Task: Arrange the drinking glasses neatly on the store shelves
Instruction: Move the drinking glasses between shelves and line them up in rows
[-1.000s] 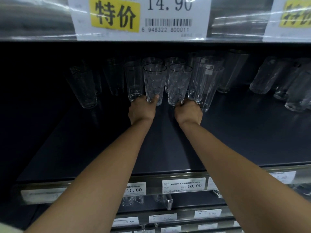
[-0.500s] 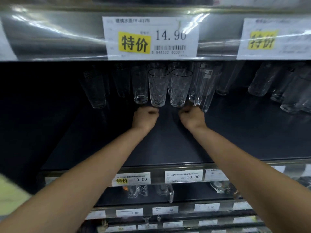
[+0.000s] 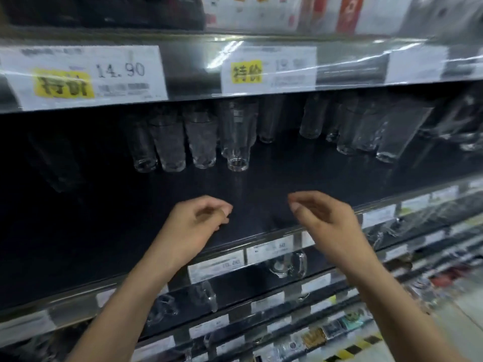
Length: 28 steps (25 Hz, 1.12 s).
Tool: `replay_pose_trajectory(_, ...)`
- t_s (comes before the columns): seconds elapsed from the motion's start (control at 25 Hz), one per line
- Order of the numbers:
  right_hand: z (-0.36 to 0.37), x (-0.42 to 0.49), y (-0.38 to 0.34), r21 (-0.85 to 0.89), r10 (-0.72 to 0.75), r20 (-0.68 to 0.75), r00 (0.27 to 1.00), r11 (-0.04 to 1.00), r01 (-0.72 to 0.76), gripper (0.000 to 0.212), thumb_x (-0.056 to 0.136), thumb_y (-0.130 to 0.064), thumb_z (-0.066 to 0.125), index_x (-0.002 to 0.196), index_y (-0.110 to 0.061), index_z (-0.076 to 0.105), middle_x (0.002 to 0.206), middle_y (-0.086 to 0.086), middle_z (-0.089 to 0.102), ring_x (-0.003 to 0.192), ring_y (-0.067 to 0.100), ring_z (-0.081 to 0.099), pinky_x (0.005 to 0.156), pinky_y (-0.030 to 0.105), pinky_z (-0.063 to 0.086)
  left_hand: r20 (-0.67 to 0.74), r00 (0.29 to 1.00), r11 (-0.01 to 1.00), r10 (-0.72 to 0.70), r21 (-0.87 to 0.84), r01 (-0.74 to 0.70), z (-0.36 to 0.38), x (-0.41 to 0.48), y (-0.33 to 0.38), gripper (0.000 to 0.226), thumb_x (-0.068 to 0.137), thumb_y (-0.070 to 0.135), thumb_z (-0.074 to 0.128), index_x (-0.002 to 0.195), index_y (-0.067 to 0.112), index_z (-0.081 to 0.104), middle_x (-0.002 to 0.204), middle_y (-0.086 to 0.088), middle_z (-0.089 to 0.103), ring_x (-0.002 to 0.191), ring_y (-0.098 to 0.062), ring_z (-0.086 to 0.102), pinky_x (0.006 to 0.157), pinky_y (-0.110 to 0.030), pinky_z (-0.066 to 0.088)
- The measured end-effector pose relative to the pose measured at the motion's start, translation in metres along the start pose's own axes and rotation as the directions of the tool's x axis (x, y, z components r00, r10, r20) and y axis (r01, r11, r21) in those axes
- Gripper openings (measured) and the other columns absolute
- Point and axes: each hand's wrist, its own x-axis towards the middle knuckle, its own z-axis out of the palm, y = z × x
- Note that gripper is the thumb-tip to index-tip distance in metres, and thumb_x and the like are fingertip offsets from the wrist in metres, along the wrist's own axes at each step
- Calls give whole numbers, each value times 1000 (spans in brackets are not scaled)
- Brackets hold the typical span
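Observation:
A row of clear drinking glasses (image 3: 201,142) stands deep on the dark shelf (image 3: 104,231), with a taller glass (image 3: 236,142) at its right end. Another group of glasses (image 3: 366,129) stands further right. My left hand (image 3: 193,226) hovers over the shelf's front part, fingers loosely curled, holding nothing. My right hand (image 3: 321,218) hangs beside it, fingers also relaxed and empty. Both hands are well in front of the glasses and touch none. The whole view is motion-blurred.
A price rail with a yellow-marked 14.90 tag (image 3: 86,74) runs overhead. Lower shelves carry glass mugs (image 3: 287,265) and price tags (image 3: 217,265). Boxed goods (image 3: 287,11) sit on the top shelf. Floor with yellow-black tape (image 3: 360,346) shows at lower right.
Both hands have let go of the two patterned glasses and pulled back toward the shelf's front edge. The camera has swung right and backed off, so the glasses appear further away.

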Motion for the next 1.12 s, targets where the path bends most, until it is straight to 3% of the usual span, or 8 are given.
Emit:
replay_pose_trajectory(0.16, -70, -52, 25, 21, 78, -143, 987, 997, -76, 16, 93, -24, 65, 103, -33, 73, 98, -21, 74, 93, -6, 67, 76, 12, 52, 142, 984, 992, 107, -86, -95, 66, -8, 29, 15, 94, 9, 61, 95, 14, 75, 95, 6, 77, 87, -9, 74, 78, -24, 59)
replay_pose_trajectory(0.36, -168, -96, 67, 88, 209, -397, 894, 978, -190, 14, 92, -26, 66, 96, -37, 75, 96, -21, 73, 89, -4, 67, 75, 19, 49, 277, 950, 979, 144, -177, -97, 178, -8, 55, 18, 96, 6, 58, 93, 11, 75, 93, 0, 77, 85, -14, 74, 76, -28, 60)
replay_pose_trajectory(0.48, -230, -105, 89, 130, 268, -472, 840, 963, -234, 14, 92, -26, 66, 95, -36, 75, 94, -20, 74, 88, -4, 68, 68, 13, 50, 361, 925, 980, 120, -192, -53, 255, -6, 67, 19, 95, 6, 60, 89, 14, 76, 91, -1, 78, 83, -19, 75, 75, -34, 59)
replay_pose_trajectory(0.64, -320, -102, 122, 159, 290, -518, 805, 957, -243, 11, 91, -27, 67, 92, -34, 75, 91, -22, 73, 86, -7, 67, 62, 8, 49, 444, 890, 989, 101, -142, -41, 356, -1, 89, 18, 95, 10, 61, 90, 17, 77, 91, 2, 78, 84, -15, 74, 73, -27, 58)
replay_pose_trajectory(0.8, -397, -81, 157, 141, 297, -490, 820, 955, -262, 10, 90, -27, 68, 90, -34, 75, 89, -22, 73, 85, -7, 66, 73, 15, 47, 368, 928, 989, 65, -144, -12, 433, 16, 110, 17, 96, 8, 60, 94, 14, 76, 92, 2, 78, 83, -15, 74, 68, -25, 59)
replay_pose_trajectory(0.92, -442, -51, 174, 105, 294, -427, 855, 956, -275, 8, 90, -32, 68, 90, -36, 74, 88, -25, 72, 85, -8, 65, 67, 6, 45, 308, 951, 991, 31, -132, 11, 473, 34, 127, 17, 96, 7, 59, 92, 12, 75, 90, 1, 78, 78, -14, 74, 56, -15, 52)
replay_pose_trajectory(1.12, -476, 17, 186, 63, 232, -271, 934, 973, -223, 9, 89, -32, 68, 95, -36, 74, 90, -24, 72, 88, -6, 66, 75, 12, 49, 89, 996, 994, 4, -106, 6, 494, 85, 136, 14, 94, 11, 65, 91, 18, 77, 91, 2, 77, 86, -14, 73, 77, -30, 58)
